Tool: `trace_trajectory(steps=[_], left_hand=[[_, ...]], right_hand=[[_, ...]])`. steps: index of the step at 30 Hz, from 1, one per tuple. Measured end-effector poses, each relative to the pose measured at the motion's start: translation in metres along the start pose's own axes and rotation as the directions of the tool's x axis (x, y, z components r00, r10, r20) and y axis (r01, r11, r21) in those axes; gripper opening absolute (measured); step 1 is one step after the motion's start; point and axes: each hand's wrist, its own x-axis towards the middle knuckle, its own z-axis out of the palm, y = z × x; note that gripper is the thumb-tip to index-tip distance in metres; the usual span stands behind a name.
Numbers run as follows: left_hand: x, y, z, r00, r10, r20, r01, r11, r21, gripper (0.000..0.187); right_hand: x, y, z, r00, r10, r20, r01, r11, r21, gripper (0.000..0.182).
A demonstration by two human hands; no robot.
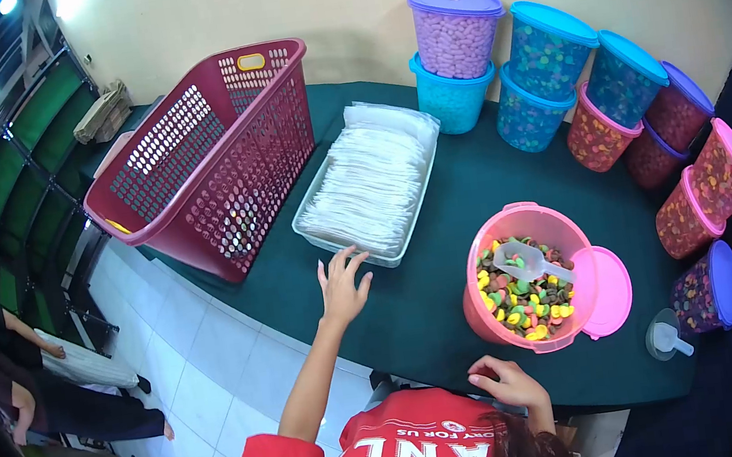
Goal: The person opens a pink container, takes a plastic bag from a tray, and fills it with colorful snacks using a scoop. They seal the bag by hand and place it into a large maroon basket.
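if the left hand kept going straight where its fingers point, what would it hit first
The left hand would likely meet the near rim of the white tray first, though its height above the table is unclear, so it might pass over.

- Basket (pixel 205 255) placed left on the bench (pixel 423 317).
- Packets (pixel 368 173) held in tray (pixel 383 258) beside it.
- Scoop (pixel 525 261) laid in tub (pixel 479 317), front right; lid (pixel 613 289) set alongside.
- Containers (pixel 456 30) ranged behind and right.

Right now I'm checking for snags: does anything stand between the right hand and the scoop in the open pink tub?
Yes, the near wall of the pink tub rises between the right hand and the scoop, which lies inside on the colorful pieces.
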Motion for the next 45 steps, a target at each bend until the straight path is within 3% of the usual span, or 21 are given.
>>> trace_trajectory(steps=[2,8,10,16,18,20,21,22,23,24,26,27,32,35,40,42,43,44,45], left_hand=[[0.016,-0.016,0.005,1.000,0.019,0.018,-0.020,1.000,0.010,0.036],[0.021,-0.026,0.009,0.992,0.122,0.023,-0.123,0.992,0.030,0.030],[0.010,-0.023,-0.003,0.994,0.064,0.091,-0.062,0.998,-0.017,0.029],[-0.044,-0.014,-0.073,0.893,0.166,0.419,-0.120,0.984,-0.135,0.039],[-0.056,-0.016,-0.087,0.827,0.173,0.535,-0.108,0.983,-0.151,0.040],[-0.060,-0.020,-0.098,0.824,0.265,0.501,-0.205,0.964,-0.171,0.035],[-0.059,-0.025,-0.100,0.826,0.262,0.500,-0.202,0.964,-0.172,0.035],[-0.059,-0.031,-0.101,0.843,0.247,0.477,-0.095,0.942,-0.322,0.031],[-0.059,-0.037,-0.103,0.860,0.227,0.456,0.012,0.886,-0.463,0.026],[-0.057,-0.042,-0.105,0.864,0.216,0.455,0.021,0.887,-0.462,0.026],[-0.044,-0.052,-0.111,0.944,0.128,0.305,0.044,0.865,-0.499,0.015],[-0.042,-0.059,-0.109,0.953,0.065,0.297,0.111,0.834,-0.541,0.013],[-0.037,-0.062,-0.098,0.975,-0.016,0.220,0.145,0.799,-0.584,0.014],[-0.037,-0.065,-0.087,0.987,0.044,0.153,0.044,0.850,-0.525,0.015],[-0.037,-0.057,-0.089,0.997,-0.070,0.021,0.069,0.810,-0.583,0.022],[-0.041,-0.053,-0.091,0.981,-0.160,-0.114,0.063,0.806,-0.589,0.031],[-0.046,-0.052,-0.090,0.962,-0.256,-0.097,0.138,0.759,-0.637,0.037],[-0.047,-0.046,-0.091,0.960,-0.259,-0.103,0.137,0.760,-0.635,0.037],[-0.048,-0.039,-0.093,0.921,-0.369,-0.125,0.173,0.676,-0.716,0.038]], right_hand=[[0.016,-0.010,0.012,0.981,-0.159,-0.115,0.159,0.987,-0.009,0.030],[0.041,-0.033,0.040,0.969,-0.134,-0.206,0.133,0.991,-0.019,0.031],[0.049,-0.032,0.048,0.960,-0.133,-0.246,0.132,0.991,-0.021,0.031],[0.062,-0.060,0.073,0.921,-0.146,-0.361,0.156,0.988,-0.001,0.024],[0.070,-0.074,0.079,0.858,-0.306,-0.412,0.284,0.952,-0.117,0.021],[0.081,-0.091,0.086,0.839,-0.327,-0.435,0.310,0.944,-0.111,0.019],[0.087,-0.099,0.088,0.801,-0.402,-0.443,0.322,0.914,-0.248,0.018],[0.092,-0.105,0.091,0.762,-0.479,-0.437,0.325,0.866,-0.381,0.018],[0.100,-0.103,0.098,0.764,-0.471,-0.441,0.320,0.870,-0.375,0.019],[0.105,-0.102,0.100,0.769,-0.473,-0.431,0.323,0.868,-0.377,0.019],[0.114,-0.104,0.104,0.749,-0.525,-0.405,0.327,0.824,-0.464,0.020],[0.116,-0.105,0.102,0.751,-0.533,-0.389,0.339,0.817,-0.466,0.020],[0.118,-0.103,0.099,0.749,-0.588,-0.306,0.361,0.749,-0.556,0.018],[0.126,-0.096,0.099,0.681,-0.618,-0.392,0.383,0.757,-0.529,0.014],[0.128,-0.097,0.086,0.613,-0.662,-0.431,0.405,0.732,-0.548,0.010],[0.124,-0.097,0.082,0.624,-0.620,-0.475,0.405,0.777,-0.481,0.006],[0.122,-0.095,0.082,0.624,-0.624,-0.469,0.410,0.774,-0.483,0.006],[0.122,-0.091,0.084,0.604,-0.580,-0.547,0.445,0.814,-0.372,0.005],[0.120,-0.088,0.082,0.585,-0.526,-0.617,0.481,0.838,-0.257,0.005]])
